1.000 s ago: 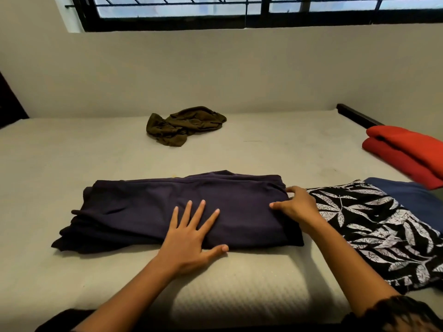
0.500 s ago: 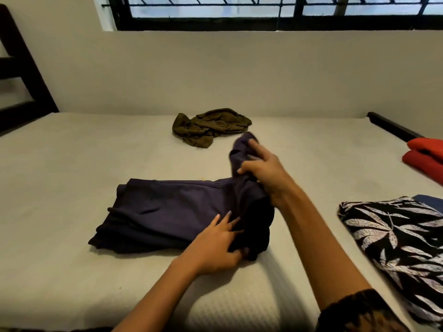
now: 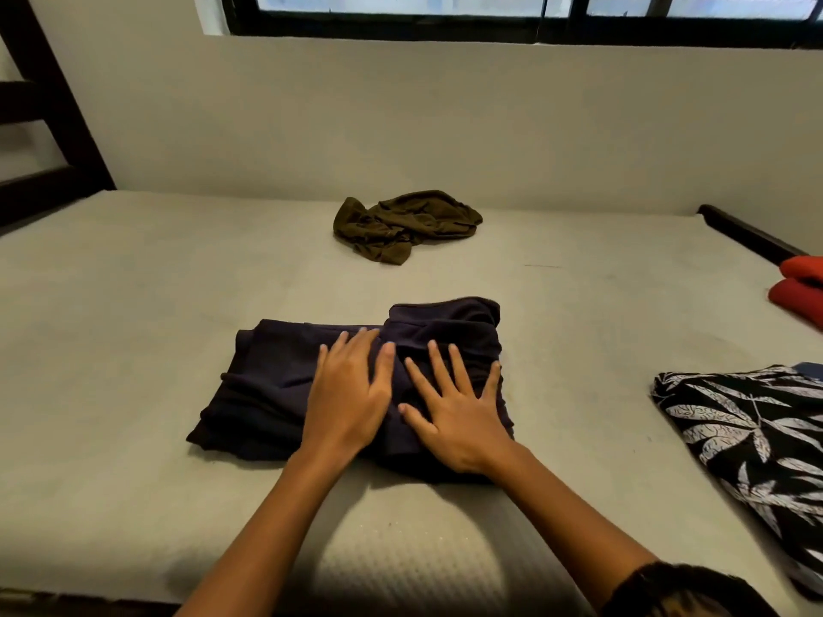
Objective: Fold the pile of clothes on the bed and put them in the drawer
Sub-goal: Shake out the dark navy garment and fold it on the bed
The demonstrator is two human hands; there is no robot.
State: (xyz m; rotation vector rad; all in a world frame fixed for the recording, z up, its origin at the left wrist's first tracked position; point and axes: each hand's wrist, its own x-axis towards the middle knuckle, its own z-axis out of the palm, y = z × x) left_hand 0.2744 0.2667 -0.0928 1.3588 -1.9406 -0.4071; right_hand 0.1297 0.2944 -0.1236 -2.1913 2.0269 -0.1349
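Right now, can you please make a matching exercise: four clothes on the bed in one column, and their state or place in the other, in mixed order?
Things:
1. navy garment
2. olive garment
3. red garment
4. leaf-print garment

States:
A. crumpled near the far wall
B. flat at the right, black and white
C. pressed under both hands
D. folded at the far right edge

Pairs: 1-C, 2-A, 3-D, 4-B

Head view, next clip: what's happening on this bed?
A person is folding clothes on a mattress. Both the left hand and right hand lie flat, fingers spread, on a partly folded dark navy garment. A crumpled olive garment lies unfolded near the wall; a leaf-print garment and red folded clothes sit to the right.
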